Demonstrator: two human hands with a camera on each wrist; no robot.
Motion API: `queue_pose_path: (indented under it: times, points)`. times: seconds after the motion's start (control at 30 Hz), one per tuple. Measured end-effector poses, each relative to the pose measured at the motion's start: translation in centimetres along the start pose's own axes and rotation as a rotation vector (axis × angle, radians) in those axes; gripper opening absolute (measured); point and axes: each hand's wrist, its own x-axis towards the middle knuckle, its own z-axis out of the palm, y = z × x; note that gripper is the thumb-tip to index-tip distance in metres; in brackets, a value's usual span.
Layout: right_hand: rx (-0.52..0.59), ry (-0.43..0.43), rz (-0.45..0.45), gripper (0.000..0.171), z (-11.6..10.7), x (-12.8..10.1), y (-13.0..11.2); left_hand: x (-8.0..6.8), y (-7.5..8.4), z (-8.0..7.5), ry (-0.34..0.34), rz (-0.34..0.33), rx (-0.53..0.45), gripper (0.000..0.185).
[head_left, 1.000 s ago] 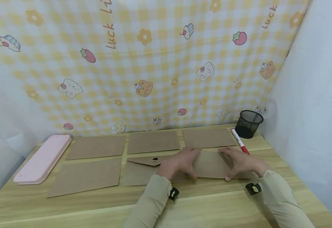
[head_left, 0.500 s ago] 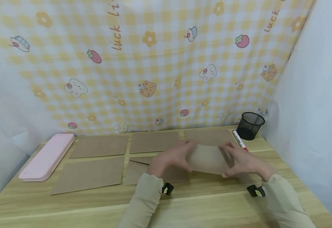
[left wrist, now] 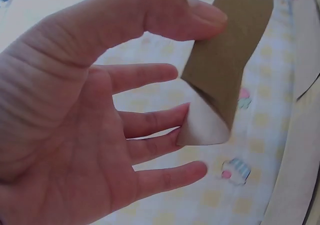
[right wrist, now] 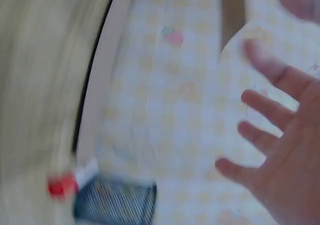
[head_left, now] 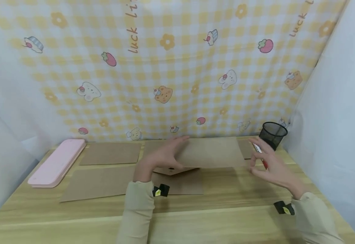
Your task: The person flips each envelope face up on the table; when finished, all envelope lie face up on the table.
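My left hand (head_left: 160, 157) pinches 1 envelope (head_left: 209, 152) above the table (head_left: 226, 217); my right hand (head_left: 270, 164), fingers spread, hovers beside it. Best kept level.

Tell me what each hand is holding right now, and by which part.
The left hand pinches the brown envelope at its left end, thumb against fingers. The right hand holds nothing; its fingers are spread, apart from the envelope.

A home craft desk is suggested: a wooden table (head_left: 226, 210) backed by a cartoon-print cloth (head_left: 177, 67), mesh pen cup (head_left: 273, 134) at right.
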Motion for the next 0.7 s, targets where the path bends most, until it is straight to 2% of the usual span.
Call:
queue_pose_path:
  times: [0.07,0.13,0.23,0.33,0.43,0.53,0.7]
  points:
    - [-0.140,-0.023,-0.039,0.014,-0.2,-0.2,0.5,-0.4,-0.3,-0.6,-0.006,-0.030,-0.006,0.093]
    - [-0.273,-0.061,-0.073,0.024,0.1,-0.3,0.8,-0.8,-0.4,-0.9,-0.009,-0.046,-0.007,0.091]
    - [-0.368,-0.108,-0.141,0.038,1.7,-0.2,0.6,-1.1,-0.4,-1.2,-0.022,-0.047,-0.010,0.089]
    - [-0.312,-0.066,-0.244,0.034,3.4,0.1,0.1,-1.1,-0.4,-1.3,-0.049,-0.021,-0.002,0.087]
    - [-0.267,0.033,-0.321,0.042,4.2,0.5,-0.5,-1.3,-0.3,-1.4,-0.075,0.011,0.009,0.087]
    - [-0.260,0.093,-0.343,0.045,4.3,0.7,-0.9,-1.5,-0.1,-1.6,-0.081,0.023,0.017,0.087]
    - [-0.275,0.102,-0.361,0.051,4.3,0.4,-1.1,-1.8,0.3,-1.7,-0.079,0.044,0.027,0.086]
